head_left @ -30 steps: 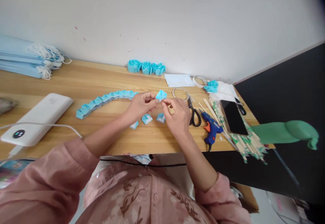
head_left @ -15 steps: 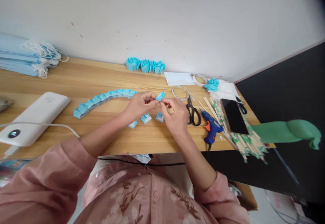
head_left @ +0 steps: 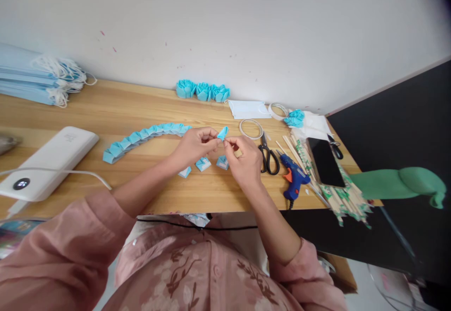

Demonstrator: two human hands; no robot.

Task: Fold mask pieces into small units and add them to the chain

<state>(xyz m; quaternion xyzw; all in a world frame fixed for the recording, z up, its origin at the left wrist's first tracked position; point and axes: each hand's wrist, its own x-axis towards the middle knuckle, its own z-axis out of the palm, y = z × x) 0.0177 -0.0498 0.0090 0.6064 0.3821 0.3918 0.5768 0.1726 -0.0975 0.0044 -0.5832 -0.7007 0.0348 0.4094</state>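
Between both hands is a small folded blue piece (head_left: 223,133), held above the wooden table. My left hand (head_left: 198,144) pinches its left side. My right hand (head_left: 243,158) pinches the lower right edge with thumb and forefinger. Three flat folded blue-and-white pieces, one of them a small square (head_left: 203,164), lie on the table just below my hands. A curved row of folded blue pieces (head_left: 141,136) stretches to the left, its right end passing behind my left hand. Three blue folded flowers (head_left: 203,91) stand by the wall.
To the right are black-handled scissors (head_left: 268,159), a blue glue gun (head_left: 294,177), tape rolls (head_left: 251,128), a phone (head_left: 324,161) and paper-wrapped chopsticks (head_left: 347,198). A face mask (head_left: 249,109) lies at the back. Stacked masks (head_left: 31,76) and a white power bank (head_left: 49,163) are on the left.
The folded blue piece has been tilted and pinched narrower between my fingers. Both hands stay in nearly the same place.
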